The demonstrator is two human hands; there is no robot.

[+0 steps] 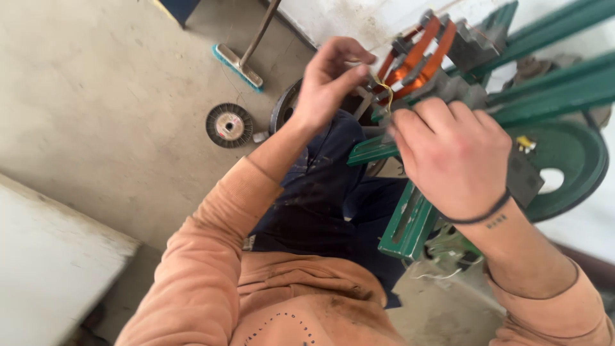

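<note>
A copper wire coil (418, 56) sits wound on a grey stepped former on a green metal winding machine (551, 90). My left hand (328, 80) is raised beside the coil, thumb and fingers pinched on a thin yellow tie wire (384, 90). My right hand (451, 154) is closed in a fist just below the coil, gripping the other end of that tie against the green frame. Orange sleeves cover both arms, and a dark band circles my right wrist.
On the concrete floor lie a round wire spool (229, 125), a broom with a teal head (238, 64) and a dark pulley wheel (285, 102). A large green wheel (570, 160) is on the machine at right. A white slab (45, 269) fills the lower left.
</note>
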